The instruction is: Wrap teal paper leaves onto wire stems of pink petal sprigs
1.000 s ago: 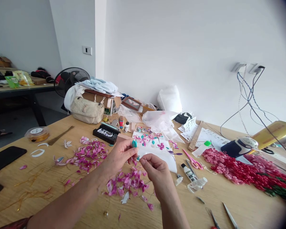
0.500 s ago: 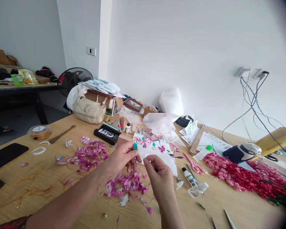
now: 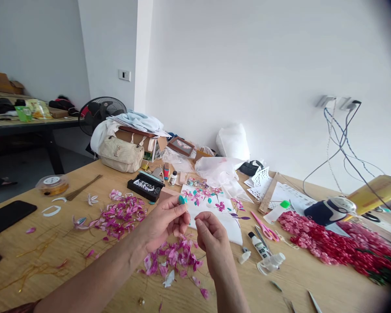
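My left hand (image 3: pixel 173 216) pinches a small teal leaf-like piece (image 3: pixel 182 200) between thumb and forefinger. Close beside it on the right, my right hand (image 3: pixel 210 229) has its thumb and forefinger pressed together; whatever they hold is too thin or small to make out. Under and in front of both hands lie loose magenta petals (image 3: pixel 174 256), with another pile of pink petals (image 3: pixel 125 215) to the left. Behind the hands, pink flowers and teal leaves (image 3: pixel 220 206) rest on a white sheet (image 3: pixel 230 230).
Right of the hands are pink scissors (image 3: pixel 265 228), a black-capped bottle (image 3: pixel 259 245) and red-pink flower bunches (image 3: pixel 332 239). A black tray (image 3: pixel 144 186), a beige bag (image 3: pixel 121 154) and plastic wrapping (image 3: pixel 215 169) stand behind. A wire spool (image 3: pixel 53 184) and a phone (image 3: pixel 11 217) are at left.
The teal piece has tilted in my left fingers. My right hand has shifted very slightly left. The camera view has moved a little.
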